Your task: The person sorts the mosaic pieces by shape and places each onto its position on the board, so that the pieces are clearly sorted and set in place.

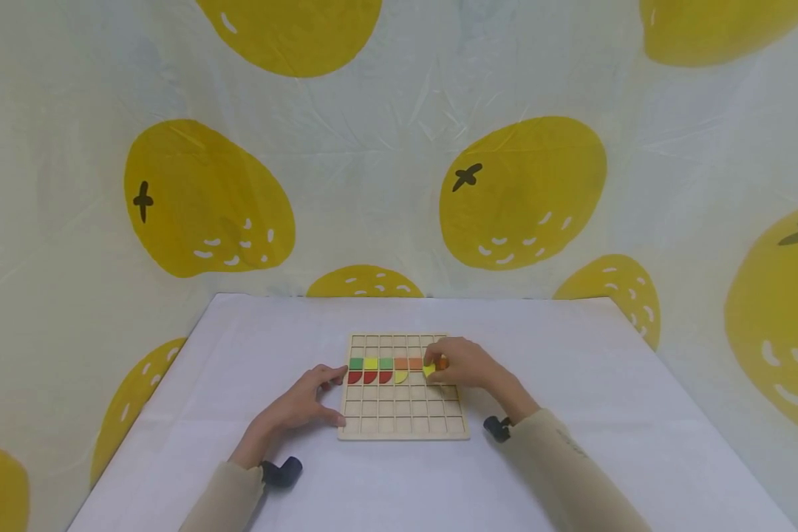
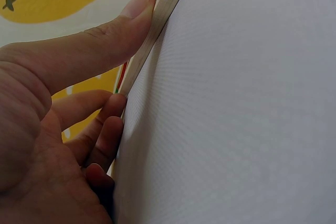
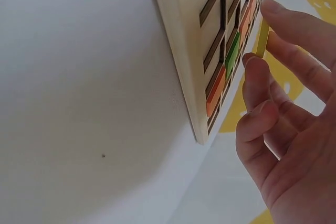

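Observation:
A square wooden grid board (image 1: 402, 437) lies flat on the table. My right hand (image 1: 465, 362) pinches a yellow tile (image 3: 263, 38) between thumb and fingertips, just over the right part of the board. The left hand (image 1: 299, 403) touches the board's left edge, thumb near the front corner and fingers farther back. One row holds square tiles: green (image 1: 356, 363), yellow (image 1: 371, 363), another green, then orange (image 1: 401, 363). In front of them sit red quarter-round tiles (image 1: 370, 377) and a yellow quarter-round (image 1: 401, 377). A green tile (image 3: 232, 56) and orange tile (image 3: 215, 92) show toward the right edge, partly hidden by my hand in the head view.
A white cloth (image 1: 399, 488) covers the table around the board. Behind it hangs a pale curtain (image 1: 372, 185) printed with large yellow fruit. Dark camera mounts (image 1: 281, 471) stick out from both wrists, low over the cloth.

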`<state>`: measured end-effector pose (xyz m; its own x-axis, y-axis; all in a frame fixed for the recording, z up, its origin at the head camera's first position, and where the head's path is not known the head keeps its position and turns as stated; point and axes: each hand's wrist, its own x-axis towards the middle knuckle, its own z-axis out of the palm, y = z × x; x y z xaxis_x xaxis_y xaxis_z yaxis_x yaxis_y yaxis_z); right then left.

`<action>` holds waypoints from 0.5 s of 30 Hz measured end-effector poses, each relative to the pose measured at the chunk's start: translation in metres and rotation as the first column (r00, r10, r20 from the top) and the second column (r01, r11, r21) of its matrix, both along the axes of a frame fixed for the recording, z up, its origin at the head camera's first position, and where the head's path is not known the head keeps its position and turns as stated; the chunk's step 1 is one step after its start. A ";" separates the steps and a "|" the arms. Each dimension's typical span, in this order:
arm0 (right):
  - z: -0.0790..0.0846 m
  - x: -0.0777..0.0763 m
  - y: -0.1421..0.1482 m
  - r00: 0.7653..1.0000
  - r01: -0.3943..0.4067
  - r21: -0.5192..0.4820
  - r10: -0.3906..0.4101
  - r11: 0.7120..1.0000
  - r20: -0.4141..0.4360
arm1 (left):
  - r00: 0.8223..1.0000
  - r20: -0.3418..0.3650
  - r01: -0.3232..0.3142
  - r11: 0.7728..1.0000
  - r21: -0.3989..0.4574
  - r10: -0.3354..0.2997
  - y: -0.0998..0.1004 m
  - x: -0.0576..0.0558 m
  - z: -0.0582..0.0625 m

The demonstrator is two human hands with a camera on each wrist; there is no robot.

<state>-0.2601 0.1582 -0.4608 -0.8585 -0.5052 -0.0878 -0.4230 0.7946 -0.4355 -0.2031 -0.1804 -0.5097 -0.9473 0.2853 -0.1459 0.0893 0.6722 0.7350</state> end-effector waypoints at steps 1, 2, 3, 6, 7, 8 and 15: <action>0.000 0.000 -0.001 1.000 0.000 0.005 0.000 1.000 0.000 | 1.000 0.000 -0.001 1.000 0.001 0.001 0.000 0.000 0.000; 0.001 0.001 -0.003 1.000 0.000 0.009 0.000 1.000 0.001 | 1.000 0.000 -0.001 1.000 0.000 0.001 0.000 0.000 0.000; 0.001 0.001 -0.004 1.000 0.000 0.012 -0.001 1.000 0.002 | 1.000 0.001 -0.002 1.000 0.000 0.002 0.000 0.000 0.000; 0.001 0.001 -0.007 1.000 -0.008 0.027 0.008 1.000 0.002 | 1.000 0.001 -0.001 1.000 -0.002 0.001 0.000 0.000 0.000; 0.001 0.001 -0.008 1.000 -0.011 0.031 0.011 0.999 0.000 | 1.000 0.003 -0.002 1.000 -0.002 0.002 0.000 0.000 0.000; 0.000 0.001 -0.008 1.000 -0.016 0.038 0.016 0.999 -0.003 | 1.000 0.004 -0.003 1.000 -0.002 0.003 0.000 0.000 0.000; -0.002 0.000 -0.012 1.000 -0.027 0.057 0.028 0.998 -0.011 | 1.000 0.005 -0.006 1.000 0.003 0.006 -0.001 -0.001 -0.001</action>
